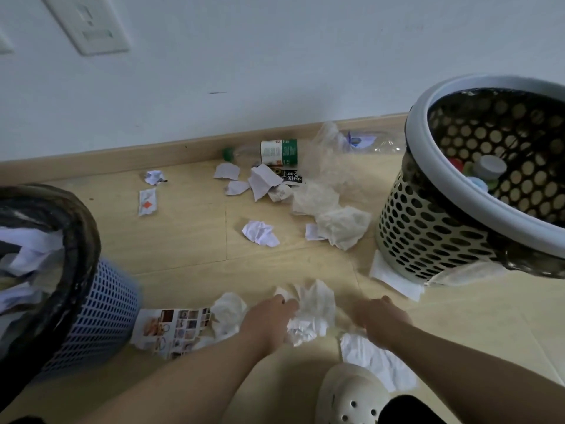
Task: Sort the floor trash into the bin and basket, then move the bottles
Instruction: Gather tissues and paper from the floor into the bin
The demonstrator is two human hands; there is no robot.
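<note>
Wall socket (87,22), cream clog (351,396)

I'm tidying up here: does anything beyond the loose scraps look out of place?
Yes. A white sheet seems caught under the base of the perforated basket, and a green-capped bottle lies on its side against the skirting.

two containers are standing on the floor: one blue bin (101,304) and one cream basket (428,234). two bottles are lying by the wall: one green-capped bottle (275,153) and one clear crushed bottle (376,143). about a dozen pieces of crumpled white paper (260,233) are lying scattered, and overlap is keeping me from an exact count. one printed leaflet (174,328), one sachet (147,202), one black packet (292,178) and one clear plastic bag (328,139) are lying among them. two hands are showing, the left hand (272,313) and the right hand (380,315), and one shoe (351,393).
</note>
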